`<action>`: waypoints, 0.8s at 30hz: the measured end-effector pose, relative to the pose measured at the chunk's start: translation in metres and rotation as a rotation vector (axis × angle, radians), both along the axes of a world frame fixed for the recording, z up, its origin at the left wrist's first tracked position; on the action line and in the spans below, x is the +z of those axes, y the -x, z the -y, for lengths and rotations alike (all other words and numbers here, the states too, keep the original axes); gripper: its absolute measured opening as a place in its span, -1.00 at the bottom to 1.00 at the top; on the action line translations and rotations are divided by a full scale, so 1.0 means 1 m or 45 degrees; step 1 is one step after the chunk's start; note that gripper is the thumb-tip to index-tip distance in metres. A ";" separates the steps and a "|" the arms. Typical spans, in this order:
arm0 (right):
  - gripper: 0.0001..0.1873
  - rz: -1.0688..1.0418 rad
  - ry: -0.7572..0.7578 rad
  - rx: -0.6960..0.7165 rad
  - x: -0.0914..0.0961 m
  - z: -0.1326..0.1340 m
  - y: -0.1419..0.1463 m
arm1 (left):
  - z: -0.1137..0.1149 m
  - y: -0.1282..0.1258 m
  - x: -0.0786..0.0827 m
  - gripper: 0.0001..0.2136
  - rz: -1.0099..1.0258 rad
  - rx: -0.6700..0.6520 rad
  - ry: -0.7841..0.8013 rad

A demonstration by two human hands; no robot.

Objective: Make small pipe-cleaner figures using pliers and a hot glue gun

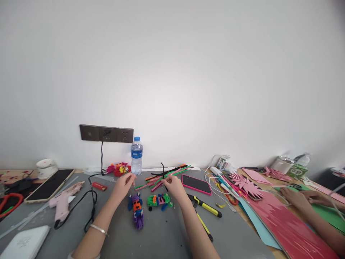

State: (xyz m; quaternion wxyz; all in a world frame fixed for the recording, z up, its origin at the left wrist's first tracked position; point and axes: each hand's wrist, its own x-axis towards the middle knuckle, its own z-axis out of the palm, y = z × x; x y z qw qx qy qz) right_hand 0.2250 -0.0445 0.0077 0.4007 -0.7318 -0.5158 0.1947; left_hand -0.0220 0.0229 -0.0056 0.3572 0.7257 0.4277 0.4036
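My left hand (123, 186) hovers over the grey table with its fingers curled together, next to a green and pink pipe cleaner (140, 186); I cannot make out anything in it. My right hand (173, 186) pinches a black pipe cleaner (163, 172) that stands up from a pile of coloured pipe cleaners (164, 175). Two small pipe-cleaner figures lie just below my hands: a purple, blue and orange one (137, 211) and a green, orange and pink one (159, 200).
A water bottle (136, 155) stands by the wall. A pink glue gun (64, 200), a red lighter (99, 186), a tablet (50, 185), a pink-cased phone (196, 184) and a yellow utility knife (205, 205) lie around. Another person's hands (302, 198) rest on coloured paper at the right.
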 end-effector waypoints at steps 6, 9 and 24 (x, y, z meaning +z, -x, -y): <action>-0.69 -0.244 0.015 0.112 -0.015 -0.011 0.002 | 0.004 -0.003 0.003 -0.54 0.111 -0.008 0.038; -0.59 -0.290 -0.006 0.106 -0.017 -0.010 0.009 | 0.007 -0.008 0.004 -0.53 0.086 -0.036 0.057; -0.52 -1.098 -0.077 0.384 -0.004 0.008 0.016 | 0.028 -0.021 0.023 -0.74 -0.093 -0.216 0.024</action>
